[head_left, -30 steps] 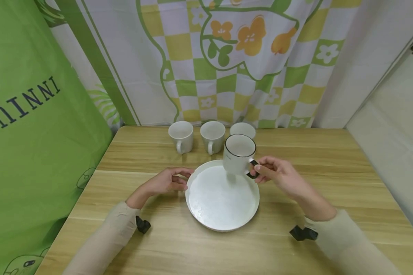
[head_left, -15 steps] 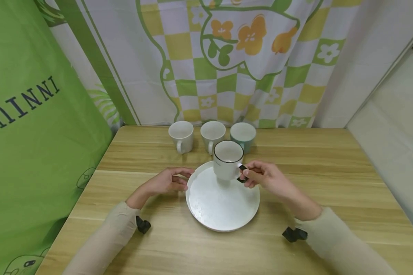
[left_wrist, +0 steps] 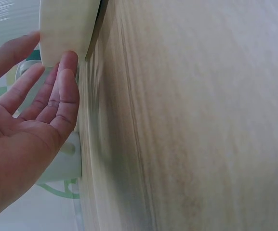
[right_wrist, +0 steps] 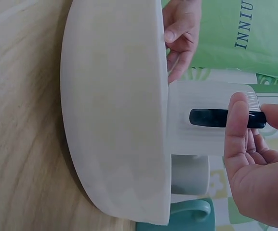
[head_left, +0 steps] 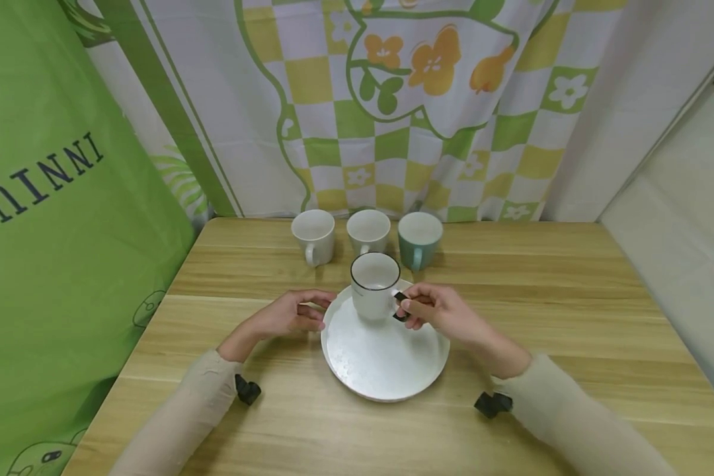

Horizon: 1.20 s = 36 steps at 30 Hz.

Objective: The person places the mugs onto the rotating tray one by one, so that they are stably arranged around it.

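A white mug (head_left: 371,303) with a black rim is upright over the back part of a round white tray (head_left: 387,367). My right hand (head_left: 443,312) pinches the mug's black handle (right_wrist: 208,118) between thumb and fingers. The tray's rim hides the mug's base in the right wrist view, so I cannot tell if it touches the tray. At the tray's left edge, my left hand (head_left: 288,313) has loosely bent fingers against the rim. In the left wrist view those fingers (left_wrist: 67,96) meet the tray's side wall (left_wrist: 66,29) without wrapping round it.
Behind the tray stand two white cups, the left cup (head_left: 313,237) and the middle cup (head_left: 368,228), and a teal cup (head_left: 419,248) at right. The wooden table (head_left: 571,317) ends at a patterned curtain (head_left: 416,152). A green cloth (head_left: 65,264) hangs at left.
My right hand has carried the mug left and nearer to me over the tray, uncovering the teal cup behind. The left hand and tray have stayed put.
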### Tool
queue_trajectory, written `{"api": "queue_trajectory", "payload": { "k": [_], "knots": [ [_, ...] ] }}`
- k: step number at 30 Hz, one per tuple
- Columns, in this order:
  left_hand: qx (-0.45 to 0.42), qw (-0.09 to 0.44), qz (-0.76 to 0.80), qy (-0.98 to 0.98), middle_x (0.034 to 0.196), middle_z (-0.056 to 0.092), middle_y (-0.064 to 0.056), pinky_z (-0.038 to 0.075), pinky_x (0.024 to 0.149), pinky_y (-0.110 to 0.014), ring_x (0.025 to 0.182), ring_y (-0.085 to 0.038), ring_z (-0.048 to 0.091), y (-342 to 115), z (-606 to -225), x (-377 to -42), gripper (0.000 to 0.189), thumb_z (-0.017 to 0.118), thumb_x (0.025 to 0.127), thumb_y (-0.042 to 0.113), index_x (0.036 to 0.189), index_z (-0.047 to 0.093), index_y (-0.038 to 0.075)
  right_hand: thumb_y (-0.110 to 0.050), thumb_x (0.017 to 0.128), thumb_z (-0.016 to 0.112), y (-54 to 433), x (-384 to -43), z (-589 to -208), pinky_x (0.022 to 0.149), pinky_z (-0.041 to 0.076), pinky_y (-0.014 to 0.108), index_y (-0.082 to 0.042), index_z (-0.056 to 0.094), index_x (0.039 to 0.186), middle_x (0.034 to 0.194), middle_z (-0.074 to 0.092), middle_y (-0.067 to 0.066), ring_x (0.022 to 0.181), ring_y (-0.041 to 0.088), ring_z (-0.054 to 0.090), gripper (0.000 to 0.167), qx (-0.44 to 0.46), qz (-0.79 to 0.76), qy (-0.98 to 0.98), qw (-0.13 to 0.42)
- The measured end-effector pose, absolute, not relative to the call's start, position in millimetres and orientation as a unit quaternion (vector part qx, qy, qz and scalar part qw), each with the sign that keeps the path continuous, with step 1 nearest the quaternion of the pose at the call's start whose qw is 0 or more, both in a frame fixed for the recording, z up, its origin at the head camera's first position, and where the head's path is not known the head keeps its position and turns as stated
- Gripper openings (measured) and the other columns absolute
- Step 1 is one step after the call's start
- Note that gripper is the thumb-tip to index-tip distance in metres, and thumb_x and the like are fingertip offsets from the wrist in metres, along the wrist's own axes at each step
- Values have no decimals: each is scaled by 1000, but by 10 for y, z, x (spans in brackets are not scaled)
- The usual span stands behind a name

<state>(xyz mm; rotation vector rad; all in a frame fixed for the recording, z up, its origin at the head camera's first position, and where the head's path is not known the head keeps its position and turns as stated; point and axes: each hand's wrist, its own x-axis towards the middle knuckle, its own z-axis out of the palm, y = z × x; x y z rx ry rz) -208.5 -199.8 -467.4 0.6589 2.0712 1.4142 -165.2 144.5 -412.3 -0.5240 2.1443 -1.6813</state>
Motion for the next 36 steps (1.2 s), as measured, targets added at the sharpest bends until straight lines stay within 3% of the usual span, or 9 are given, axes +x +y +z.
{"api": "queue_trajectory", "payload": {
  "k": [10,17,27,36],
  "knots": [
    [247,266,523,772,137,53,-29,58,82,-23,106,-25,68,-2002,-4685,-2086,62,71,89,-2,145,45,-3,-9,102,54,1347,-1682,-4193,75,61,28,12,58,114,105,68,26,79,17,67,24,-181,-594,760,194],
    [239,270,529,768,138,51,-31,57,80,-21,106,-27,67,-1996,-4678,-2086,63,71,88,-3,145,45,-3,-9,102,55,1301,-1699,-4236,78,61,33,13,58,114,105,68,26,81,20,67,25,-175,-592,759,207],
    [236,270,531,767,137,52,-27,57,81,-22,101,-14,67,-1998,-4695,-2094,62,73,88,-1,145,48,1,-10,102,55,1271,-1731,-4335,79,61,37,11,59,114,105,68,25,81,17,66,25,-187,-586,757,220],
    [246,264,533,765,136,53,-29,57,83,-21,107,-29,67,-2008,-4723,-2106,61,72,88,-2,144,47,-1,-9,102,55,1298,-1753,-4383,77,62,35,8,62,111,104,70,23,83,18,67,20,-219,-569,762,217]
  ]
}}
